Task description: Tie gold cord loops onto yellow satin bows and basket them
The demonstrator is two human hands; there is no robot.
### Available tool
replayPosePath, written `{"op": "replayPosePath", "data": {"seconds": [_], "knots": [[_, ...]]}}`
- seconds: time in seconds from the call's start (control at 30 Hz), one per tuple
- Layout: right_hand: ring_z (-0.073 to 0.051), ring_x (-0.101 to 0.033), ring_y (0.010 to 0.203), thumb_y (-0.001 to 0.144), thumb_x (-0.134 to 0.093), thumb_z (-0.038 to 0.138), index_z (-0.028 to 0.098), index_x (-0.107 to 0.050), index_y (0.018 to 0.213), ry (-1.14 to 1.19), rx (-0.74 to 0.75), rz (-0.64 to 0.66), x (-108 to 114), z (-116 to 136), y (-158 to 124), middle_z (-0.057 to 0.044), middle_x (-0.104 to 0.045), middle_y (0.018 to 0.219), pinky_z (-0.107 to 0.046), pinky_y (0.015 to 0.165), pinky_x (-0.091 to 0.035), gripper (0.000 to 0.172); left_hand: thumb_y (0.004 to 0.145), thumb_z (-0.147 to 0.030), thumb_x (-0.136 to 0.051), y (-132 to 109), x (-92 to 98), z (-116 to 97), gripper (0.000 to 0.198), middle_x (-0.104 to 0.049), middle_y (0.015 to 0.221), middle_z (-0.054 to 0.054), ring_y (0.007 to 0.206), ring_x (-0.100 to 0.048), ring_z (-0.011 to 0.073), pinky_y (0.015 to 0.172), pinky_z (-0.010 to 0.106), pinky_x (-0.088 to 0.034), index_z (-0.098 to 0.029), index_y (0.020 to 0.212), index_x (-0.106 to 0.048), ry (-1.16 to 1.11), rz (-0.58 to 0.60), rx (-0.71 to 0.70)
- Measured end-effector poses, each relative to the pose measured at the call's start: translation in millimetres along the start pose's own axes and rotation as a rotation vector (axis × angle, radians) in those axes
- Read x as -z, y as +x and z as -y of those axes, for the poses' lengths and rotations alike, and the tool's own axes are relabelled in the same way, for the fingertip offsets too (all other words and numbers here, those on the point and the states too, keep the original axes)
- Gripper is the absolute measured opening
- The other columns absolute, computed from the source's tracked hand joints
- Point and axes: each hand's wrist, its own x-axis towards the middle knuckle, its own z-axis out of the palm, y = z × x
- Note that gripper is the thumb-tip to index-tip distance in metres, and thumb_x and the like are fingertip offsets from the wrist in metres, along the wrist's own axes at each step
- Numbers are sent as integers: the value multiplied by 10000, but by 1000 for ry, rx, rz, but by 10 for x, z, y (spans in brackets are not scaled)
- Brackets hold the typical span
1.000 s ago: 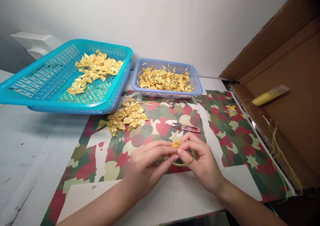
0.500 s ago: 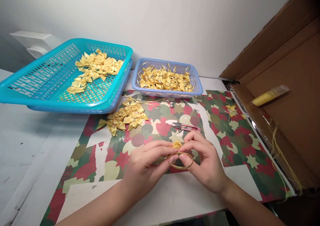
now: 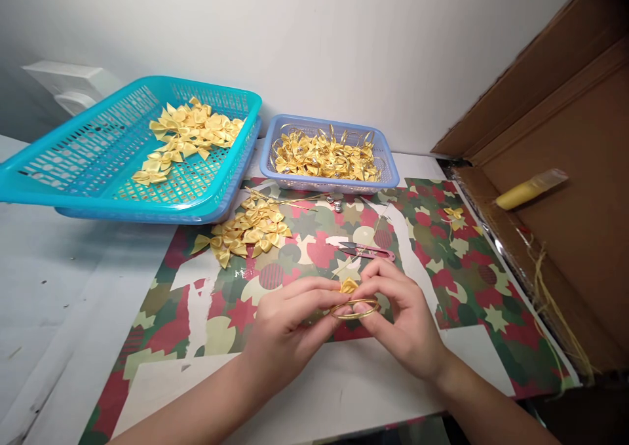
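Between my two hands is a thin gold ring (image 3: 354, 316), seen nearly edge-on, with a yellow ribbon bow (image 3: 348, 286) at its far side. My left hand (image 3: 295, 310) pinches from the left, fingertips at the bow and thumb under the ring. From the right, my right hand (image 3: 400, 310) grips the same ring, its thumb inside the loop and its forefinger against the bow. Fingers hide the spot where bow and ring meet. Just beyond lie pink-handled thread snips (image 3: 368, 250) and a fine thread.
Loose yellow bows (image 3: 250, 227) lie beside gold wires (image 3: 287, 200) and small silver bells (image 3: 335, 204). A turquoise basket (image 3: 230, 163) of bows stands at left; a blue basket (image 3: 329, 184) holds bowed gold rings. At right, a yellow tube (image 3: 531, 189) sticks out from the cardboard wall (image 3: 565, 117).
The gold ring has tilted and now looks flatter, its near edge raised slightly. Both hands keep their hold in almost the same place.
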Motion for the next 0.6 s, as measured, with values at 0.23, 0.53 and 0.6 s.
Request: {"op": "replayPosePath", "data": {"seconds": [0.23, 0.53, 0.6], "knots": [[-141, -471, 670, 817, -585, 204, 204, -681, 716, 27, -42, 6, -14, 1, -3, -11, -473, 745, -264, 549, -382, 140, 768, -62, -688, -7, -15, 26, 186, -762, 847, 46, 745, -725, 141, 662, 195, -594, -192, 895, -728, 7, -4, -15], [-170, -499, 751, 836, -596, 241, 215, -658, 691, -86, 20, -93, 24, 4, 15, -15, -475, 754, -320, 685, -439, 160, 772, -74, -689, -7, -29, 1, 127, -756, 799, 38, 725, -713, 134, 637, 181, -590, -177, 830, -734, -66, 4, 137], [-195, -512, 855, 824, -598, 230, 218, -663, 693, -163, 59, -140, 36, 12, 12, -37, -493, 852, -361, 776, -443, 147, 792, -88, -666, -19, -35, 5, 122, -754, 794, 39, 696, -707, 138, 595, 191, -590, -180, 838, -731, -152, 31, 277]]}}
